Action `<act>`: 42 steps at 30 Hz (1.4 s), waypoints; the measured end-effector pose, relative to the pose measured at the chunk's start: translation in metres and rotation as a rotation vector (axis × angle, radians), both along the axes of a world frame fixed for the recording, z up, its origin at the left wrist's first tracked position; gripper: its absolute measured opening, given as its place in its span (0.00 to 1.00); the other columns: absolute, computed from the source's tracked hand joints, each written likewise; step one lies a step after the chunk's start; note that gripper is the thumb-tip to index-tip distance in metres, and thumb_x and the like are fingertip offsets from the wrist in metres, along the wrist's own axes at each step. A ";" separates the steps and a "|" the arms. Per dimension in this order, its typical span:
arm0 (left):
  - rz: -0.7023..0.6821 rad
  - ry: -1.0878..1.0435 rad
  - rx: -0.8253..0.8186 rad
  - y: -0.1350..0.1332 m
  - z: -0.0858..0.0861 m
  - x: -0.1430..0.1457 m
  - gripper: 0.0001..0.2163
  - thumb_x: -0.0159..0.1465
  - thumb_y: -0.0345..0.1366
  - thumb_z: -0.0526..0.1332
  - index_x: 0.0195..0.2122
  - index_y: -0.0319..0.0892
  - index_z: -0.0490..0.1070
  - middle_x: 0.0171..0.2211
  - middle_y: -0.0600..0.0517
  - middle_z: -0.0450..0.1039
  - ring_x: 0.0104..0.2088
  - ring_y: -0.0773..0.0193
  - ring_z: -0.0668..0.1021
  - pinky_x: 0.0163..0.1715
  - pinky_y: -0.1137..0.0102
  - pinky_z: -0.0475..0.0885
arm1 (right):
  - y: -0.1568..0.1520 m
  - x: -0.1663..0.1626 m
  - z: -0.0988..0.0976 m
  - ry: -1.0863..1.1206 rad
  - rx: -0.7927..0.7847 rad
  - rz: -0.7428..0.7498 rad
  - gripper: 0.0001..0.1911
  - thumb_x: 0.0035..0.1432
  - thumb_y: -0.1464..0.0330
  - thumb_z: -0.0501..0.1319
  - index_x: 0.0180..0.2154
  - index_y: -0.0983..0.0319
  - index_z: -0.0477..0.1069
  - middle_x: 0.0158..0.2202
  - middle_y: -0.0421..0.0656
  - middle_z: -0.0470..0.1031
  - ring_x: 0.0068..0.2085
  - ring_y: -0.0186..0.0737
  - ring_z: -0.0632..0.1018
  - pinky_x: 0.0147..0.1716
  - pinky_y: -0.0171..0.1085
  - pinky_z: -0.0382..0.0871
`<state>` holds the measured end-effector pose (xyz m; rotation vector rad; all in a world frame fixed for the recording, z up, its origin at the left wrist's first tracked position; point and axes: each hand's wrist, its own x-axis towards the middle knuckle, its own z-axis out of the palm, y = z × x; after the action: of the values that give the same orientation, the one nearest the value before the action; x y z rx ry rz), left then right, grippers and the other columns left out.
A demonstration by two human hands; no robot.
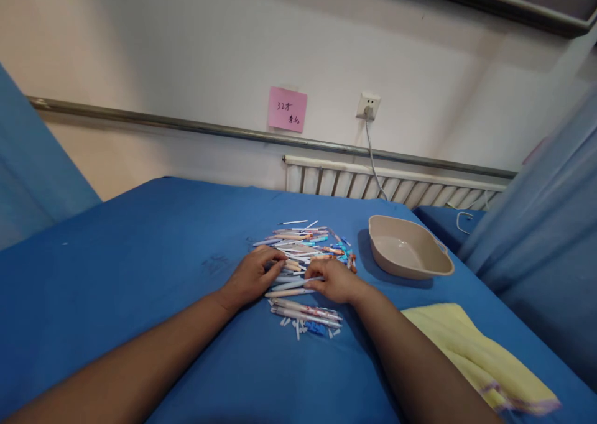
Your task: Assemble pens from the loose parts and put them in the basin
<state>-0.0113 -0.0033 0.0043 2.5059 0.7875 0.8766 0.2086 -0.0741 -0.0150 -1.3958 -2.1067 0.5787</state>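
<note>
A spread of pen parts lies on the blue sheet between my hands: pale barrels, white refills (293, 222) and small orange and blue pieces. My left hand (254, 273) curls over the left ends of several pen barrels (291, 265), its fingers closed around them. From the right, my right hand (336, 280) pinches the end of a pale blue pen barrel (293, 285) between thumb and fingers. Just below lies a peach barrel (289, 293). Nearer to me are several clear-looking pens (305, 312) side by side, with small white bits and blue pieces (316, 329) in front.
A beige plastic basin (408, 250) stands right of the pen parts. Closer on that side lies a folded yellow cloth (480, 355). The blue-covered surface (116, 275) reaches back to a wall with a radiator (345, 178). Blue curtains (545, 237) hang at both sides.
</note>
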 end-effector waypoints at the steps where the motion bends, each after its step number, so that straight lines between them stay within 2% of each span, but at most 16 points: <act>1: -0.001 -0.001 -0.004 -0.001 0.001 0.000 0.10 0.63 0.38 0.54 0.37 0.42 0.73 0.34 0.49 0.74 0.37 0.61 0.73 0.41 0.67 0.66 | 0.002 0.002 -0.003 0.063 -0.020 -0.014 0.04 0.54 0.67 0.62 0.32 0.61 0.72 0.30 0.39 0.73 0.32 0.35 0.72 0.32 0.32 0.61; 5: -0.034 0.008 -0.022 -0.005 0.003 0.000 0.10 0.62 0.40 0.55 0.39 0.42 0.72 0.37 0.49 0.74 0.40 0.60 0.73 0.43 0.66 0.67 | 0.006 0.006 -0.011 0.303 -0.122 -0.067 0.05 0.55 0.67 0.60 0.28 0.62 0.70 0.25 0.36 0.68 0.27 0.32 0.68 0.27 0.30 0.60; 8: -0.087 0.036 -0.009 -0.006 0.003 0.001 0.09 0.61 0.39 0.57 0.40 0.43 0.72 0.38 0.49 0.73 0.40 0.60 0.73 0.43 0.66 0.67 | 0.008 0.006 -0.013 0.388 -0.137 -0.094 0.06 0.54 0.66 0.60 0.27 0.62 0.69 0.22 0.34 0.64 0.24 0.30 0.64 0.24 0.29 0.57; 12: -0.137 0.089 0.023 -0.004 0.002 0.002 0.09 0.63 0.38 0.54 0.39 0.43 0.72 0.36 0.49 0.73 0.39 0.61 0.73 0.42 0.67 0.67 | 0.009 0.004 -0.015 0.412 -0.122 -0.086 0.07 0.54 0.65 0.60 0.27 0.62 0.69 0.20 0.34 0.62 0.23 0.30 0.62 0.23 0.29 0.54; 17: -0.071 0.131 -0.042 -0.003 0.002 0.001 0.13 0.66 0.39 0.49 0.40 0.42 0.71 0.35 0.49 0.74 0.37 0.61 0.74 0.40 0.68 0.68 | 0.011 0.002 -0.016 0.435 -0.112 -0.057 0.07 0.53 0.66 0.60 0.27 0.62 0.68 0.21 0.35 0.62 0.24 0.30 0.63 0.24 0.29 0.55; 22: -0.097 0.065 -0.011 -0.003 0.000 0.001 0.15 0.61 0.41 0.58 0.48 0.42 0.67 0.43 0.47 0.72 0.43 0.59 0.73 0.45 0.65 0.68 | 0.013 0.002 -0.017 0.448 -0.104 -0.070 0.08 0.53 0.65 0.60 0.26 0.63 0.68 0.22 0.35 0.62 0.24 0.30 0.62 0.24 0.29 0.54; 25: -0.104 0.097 -0.009 -0.004 0.000 0.002 0.11 0.64 0.39 0.53 0.44 0.43 0.69 0.41 0.48 0.73 0.43 0.60 0.74 0.45 0.66 0.67 | 0.013 0.002 -0.018 0.464 -0.105 -0.059 0.08 0.53 0.65 0.60 0.26 0.63 0.68 0.21 0.35 0.61 0.23 0.30 0.61 0.23 0.30 0.53; 29: -0.036 0.137 -0.087 -0.005 0.002 0.002 0.14 0.67 0.41 0.47 0.43 0.43 0.70 0.38 0.50 0.74 0.39 0.61 0.75 0.42 0.67 0.69 | 0.014 0.002 -0.018 0.475 -0.112 -0.046 0.08 0.52 0.64 0.60 0.26 0.63 0.69 0.21 0.35 0.60 0.24 0.30 0.61 0.23 0.30 0.52; 34: -0.085 0.075 -0.036 -0.006 0.003 0.001 0.16 0.61 0.42 0.57 0.48 0.43 0.67 0.43 0.48 0.73 0.42 0.59 0.74 0.44 0.66 0.69 | 0.014 0.002 -0.019 0.483 -0.129 -0.069 0.09 0.52 0.63 0.60 0.26 0.62 0.68 0.21 0.35 0.60 0.24 0.30 0.61 0.23 0.31 0.53; 36: -0.110 0.097 -0.011 -0.006 0.003 0.002 0.13 0.63 0.41 0.55 0.46 0.43 0.69 0.42 0.48 0.73 0.43 0.59 0.74 0.45 0.66 0.68 | 0.014 0.001 -0.019 0.499 -0.131 -0.061 0.10 0.52 0.63 0.60 0.25 0.62 0.68 0.20 0.35 0.60 0.23 0.30 0.60 0.23 0.31 0.52; 38: -0.066 0.115 -0.016 -0.006 0.003 0.002 0.12 0.65 0.40 0.51 0.43 0.43 0.70 0.40 0.49 0.75 0.41 0.60 0.75 0.43 0.67 0.68 | 0.014 0.001 -0.018 0.514 -0.138 -0.055 0.10 0.52 0.62 0.60 0.25 0.62 0.67 0.20 0.34 0.59 0.22 0.30 0.60 0.22 0.31 0.52; 42: 0.086 0.127 -0.092 -0.005 0.003 0.001 0.16 0.67 0.43 0.46 0.42 0.43 0.70 0.26 0.54 0.74 0.29 0.63 0.75 0.32 0.71 0.69 | 0.014 -0.001 -0.017 0.517 -0.136 -0.073 0.11 0.51 0.61 0.61 0.25 0.62 0.67 0.19 0.34 0.59 0.22 0.30 0.59 0.22 0.30 0.51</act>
<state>-0.0107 -0.0080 0.0076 2.4819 0.9602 0.6970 0.2080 -0.0605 -0.0317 -1.2229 -1.6221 0.9520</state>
